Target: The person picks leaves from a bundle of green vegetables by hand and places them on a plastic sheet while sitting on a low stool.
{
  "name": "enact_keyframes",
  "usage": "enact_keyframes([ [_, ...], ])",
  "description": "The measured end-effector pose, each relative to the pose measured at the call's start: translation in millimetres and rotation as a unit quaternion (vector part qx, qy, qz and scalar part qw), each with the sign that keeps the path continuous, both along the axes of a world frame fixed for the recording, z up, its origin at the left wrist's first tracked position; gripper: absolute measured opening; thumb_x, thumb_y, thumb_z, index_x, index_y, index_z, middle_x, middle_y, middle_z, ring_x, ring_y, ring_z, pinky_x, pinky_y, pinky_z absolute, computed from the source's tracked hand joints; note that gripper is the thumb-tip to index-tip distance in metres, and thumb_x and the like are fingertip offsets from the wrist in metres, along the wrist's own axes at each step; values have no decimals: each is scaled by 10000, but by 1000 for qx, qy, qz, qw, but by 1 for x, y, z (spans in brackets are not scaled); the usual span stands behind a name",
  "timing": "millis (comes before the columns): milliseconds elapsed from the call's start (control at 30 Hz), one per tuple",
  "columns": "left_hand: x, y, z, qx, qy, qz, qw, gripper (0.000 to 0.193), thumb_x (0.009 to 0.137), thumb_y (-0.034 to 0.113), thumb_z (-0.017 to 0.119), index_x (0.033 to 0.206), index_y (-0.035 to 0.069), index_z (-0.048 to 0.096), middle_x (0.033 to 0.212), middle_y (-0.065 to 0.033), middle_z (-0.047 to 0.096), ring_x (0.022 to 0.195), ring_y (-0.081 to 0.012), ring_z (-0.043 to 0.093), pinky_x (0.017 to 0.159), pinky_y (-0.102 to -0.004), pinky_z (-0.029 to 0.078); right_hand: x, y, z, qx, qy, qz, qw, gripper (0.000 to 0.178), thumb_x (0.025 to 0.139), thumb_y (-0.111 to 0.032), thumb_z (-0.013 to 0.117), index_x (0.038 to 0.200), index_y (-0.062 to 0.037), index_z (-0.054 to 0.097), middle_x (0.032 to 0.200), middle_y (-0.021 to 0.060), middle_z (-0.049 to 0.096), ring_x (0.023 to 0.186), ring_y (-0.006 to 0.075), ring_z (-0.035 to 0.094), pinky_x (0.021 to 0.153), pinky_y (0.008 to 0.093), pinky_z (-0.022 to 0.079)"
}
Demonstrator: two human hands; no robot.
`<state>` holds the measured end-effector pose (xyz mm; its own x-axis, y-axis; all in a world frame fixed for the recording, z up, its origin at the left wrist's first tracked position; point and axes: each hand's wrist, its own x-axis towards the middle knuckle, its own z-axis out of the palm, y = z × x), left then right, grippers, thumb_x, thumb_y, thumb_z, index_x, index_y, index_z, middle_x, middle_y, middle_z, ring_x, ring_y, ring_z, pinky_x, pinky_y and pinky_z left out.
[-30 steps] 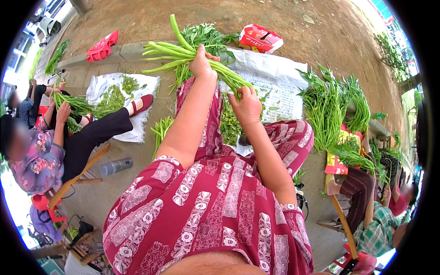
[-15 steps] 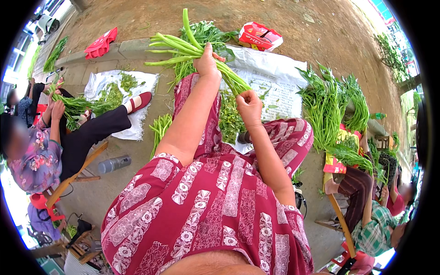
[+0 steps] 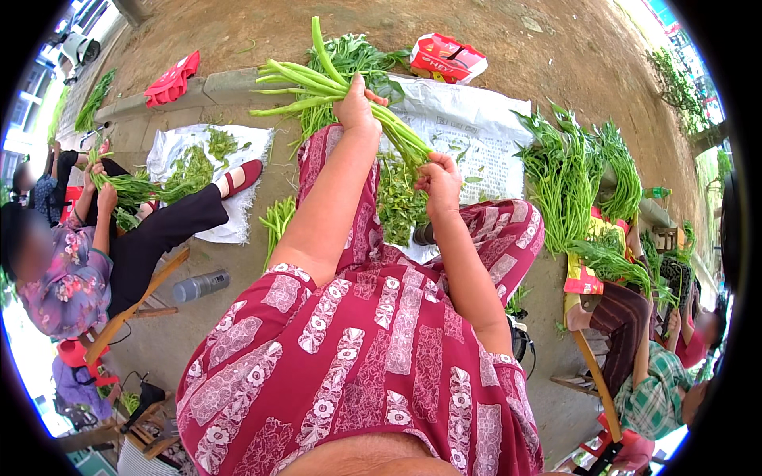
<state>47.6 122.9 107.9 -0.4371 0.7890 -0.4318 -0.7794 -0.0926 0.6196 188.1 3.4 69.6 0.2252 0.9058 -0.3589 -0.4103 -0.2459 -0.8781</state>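
My left hand (image 3: 359, 107) is closed round a bundle of long green vegetable stems (image 3: 305, 82). Their pale, thick cut ends fan out to the upper left, one jutting up above the rest. The thinner ends slant down to the right, where my right hand (image 3: 442, 184) touches the tips with its fingers curled. Whatever those fingers pinch is too small to make out. Beneath the bundle, between my knees, lies a pile of plucked leaves (image 3: 399, 208) on a white woven sheet (image 3: 496, 147). More uncut leafy greens (image 3: 353, 57) lie just beyond my left hand.
Large bunches of leafy stems (image 3: 556, 186) lie on the right. Bare stems (image 3: 277, 230) rest by my left thigh. A red and white bag (image 3: 448, 59) sits beyond the sheet. People on stools work at both sides; a grey bottle (image 3: 200, 285) lies on the left.
My right hand has turned and shifted slightly down and right, its fingers loosening from the stem tips. My left hand keeps its hold on the bundle.
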Motion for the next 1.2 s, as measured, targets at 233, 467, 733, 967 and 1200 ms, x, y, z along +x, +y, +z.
enact_keyframes([
  [233, -19, 9, -1, 16, 2, 22, 1000, 205, 798, 172, 624, 850, 60, 461, 546, -41, 458, 368, -191, 456, 444, -404, 475, 58, -8, -49, 52, -112, -70, 990, 157, 715, 12, 528, 851, -39, 589, 705, 14, 551, 536, 78, 497, 471, 225, 456],
  [467, -16, 0, 1, 28, 48, -70, 996, 223, 805, 200, 637, 734, 71, 470, 542, -41, 455, 408, -187, 470, 476, -395, 488, 90, 1, -64, 154, -538, -13, 829, 174, 741, -56, 606, 905, -18, 646, 794, 21, 578, 651, 53, 507, 561, 204, 439],
  [733, 21, -29, 6, 85, 140, -341, 926, 223, 794, 210, 657, 821, 42, 513, 594, -52, 521, 501, -167, 534, 488, -347, 501, 70, 5, -17, 109, -318, 69, 940, 514, 701, -56, 659, 1189, -44, 498, 1045, 107, 567, 892, 160, 554, 797, 290, 466],
  [967, 63, -65, -12, 102, 146, -439, 880, 229, 778, 221, 676, 915, 54, 600, 808, -26, 600, 739, -125, 568, 657, -266, 457, 36, 18, 43, 159, -62, 215, 962, 548, 672, -20, 644, 1180, 3, 441, 1056, 89, 540, 945, 152, 519, 788, 270, 437],
  [1200, 61, -67, -15, 144, 320, -480, 804, 261, 756, 253, 699, 890, 40, 628, 807, -20, 618, 735, -94, 561, 650, -250, 455, 41, 25, 24, 111, -56, 273, 954, 336, 638, 12, 632, 966, 3, 564, 881, 43, 592, 786, 132, 555, 703, 266, 447],
])
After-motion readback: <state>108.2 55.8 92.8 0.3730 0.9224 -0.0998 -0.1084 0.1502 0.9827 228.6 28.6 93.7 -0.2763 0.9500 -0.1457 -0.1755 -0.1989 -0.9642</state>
